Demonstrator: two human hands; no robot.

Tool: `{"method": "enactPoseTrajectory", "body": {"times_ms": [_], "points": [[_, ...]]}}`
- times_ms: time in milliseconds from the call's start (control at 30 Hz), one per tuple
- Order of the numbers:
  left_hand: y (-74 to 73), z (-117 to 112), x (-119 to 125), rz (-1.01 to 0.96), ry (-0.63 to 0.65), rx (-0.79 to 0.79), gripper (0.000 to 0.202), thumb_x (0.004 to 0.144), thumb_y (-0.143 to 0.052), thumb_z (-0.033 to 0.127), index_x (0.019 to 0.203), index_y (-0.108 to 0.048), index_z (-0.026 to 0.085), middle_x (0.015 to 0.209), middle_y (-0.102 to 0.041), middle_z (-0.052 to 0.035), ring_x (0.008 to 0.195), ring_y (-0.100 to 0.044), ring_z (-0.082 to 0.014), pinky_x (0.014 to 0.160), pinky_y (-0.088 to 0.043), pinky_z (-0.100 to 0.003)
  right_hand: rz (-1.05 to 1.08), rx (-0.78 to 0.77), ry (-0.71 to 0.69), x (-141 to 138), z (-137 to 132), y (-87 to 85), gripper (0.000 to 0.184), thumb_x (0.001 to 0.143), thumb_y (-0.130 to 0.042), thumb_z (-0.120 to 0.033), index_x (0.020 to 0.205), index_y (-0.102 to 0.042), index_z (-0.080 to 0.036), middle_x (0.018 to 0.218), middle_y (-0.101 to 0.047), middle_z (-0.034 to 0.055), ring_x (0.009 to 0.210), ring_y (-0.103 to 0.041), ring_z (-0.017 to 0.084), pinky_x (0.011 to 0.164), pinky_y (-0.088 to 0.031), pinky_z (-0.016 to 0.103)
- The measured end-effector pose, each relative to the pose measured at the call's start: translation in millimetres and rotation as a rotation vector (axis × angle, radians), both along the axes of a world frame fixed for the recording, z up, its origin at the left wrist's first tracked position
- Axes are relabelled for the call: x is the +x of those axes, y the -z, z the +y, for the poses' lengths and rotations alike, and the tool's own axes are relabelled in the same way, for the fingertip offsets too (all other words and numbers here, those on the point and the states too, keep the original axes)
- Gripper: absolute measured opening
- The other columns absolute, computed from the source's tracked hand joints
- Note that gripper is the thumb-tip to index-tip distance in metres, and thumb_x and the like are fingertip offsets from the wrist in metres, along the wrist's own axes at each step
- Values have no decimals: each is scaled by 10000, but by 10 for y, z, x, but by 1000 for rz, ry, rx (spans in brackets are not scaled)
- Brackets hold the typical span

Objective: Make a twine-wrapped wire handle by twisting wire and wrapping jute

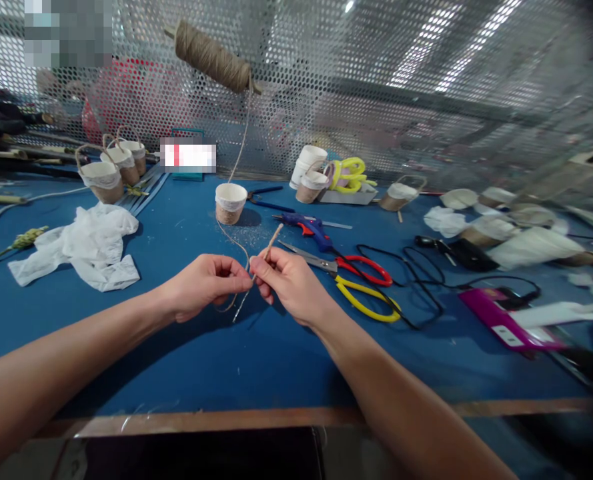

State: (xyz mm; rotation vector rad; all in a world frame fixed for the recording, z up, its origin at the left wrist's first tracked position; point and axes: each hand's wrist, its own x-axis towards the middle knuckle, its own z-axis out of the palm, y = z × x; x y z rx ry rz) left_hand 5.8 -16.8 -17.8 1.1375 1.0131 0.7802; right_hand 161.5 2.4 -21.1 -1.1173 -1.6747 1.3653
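Note:
My right hand (291, 280) pinches a thin wire-like stick (275, 239) whose upper part is wrapped in brown twine. Its bare, shiny lower end points down below my fingers. My left hand (203, 283), thumb and fingers closed, meets the right at the stick and grips the loose twine (236, 243). Just beyond my hands stands a small pot (229, 212), brown below with a white rim. From a twine spool (211, 57) hung on the mesh, a strand drops behind that pot. Red-and-yellow-handled scissors (369, 270) and a blue glue gun (311, 230) lie right of my hands.
White crumpled cloth (89, 243) lies at left, with several handled pots (103, 183) behind it. Pliers (266, 197) rest near the small pot. Black cord (421, 280) loops toward a purple box (506, 320) at right. Perforated metal mesh (326, 87) backs the blue table (256, 380).

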Motion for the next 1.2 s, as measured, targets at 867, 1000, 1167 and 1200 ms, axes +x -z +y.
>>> {"method": "enactPoseTrajectory", "body": {"times_ms": [867,1000,1167,1200], "points": [[53,-5,23,138,-32,90,196,649,-629,256,593,-482,140,472,-437,70,406,-337,-32,401,-235,-186,-91,73,25,-15,-12,-33,267,781,-527,-398,656,-463,-171,473,-446,-58,402,-431,61,391,-370,193],[3,-6,16,37,-14,3,172,643,-627,242,601,-511,122,483,-446,66,391,-310,-15,393,-215,-179,36,6,-130,23,10,-46,233,771,-541,-389,723,-501,-164,569,-497,-35,481,-480,71,444,-422,201],[-21,-5,2,11,9,-12,163,624,-649,227,625,-527,120,489,-451,64,407,-349,-24,399,-229,-178,-2,24,-88,41,26,-44,247,764,-551,-399,709,-499,-163,532,-477,-46,443,-448,63,410,-396,192],[-21,-4,-2,9,11,-10,161,620,-653,224,639,-533,120,498,-456,62,414,-358,-26,402,-234,-178,-14,31,-77,40,26,-41,253,765,-549,-405,709,-499,-163,522,-475,-47,435,-443,62,405,-390,192]]}}
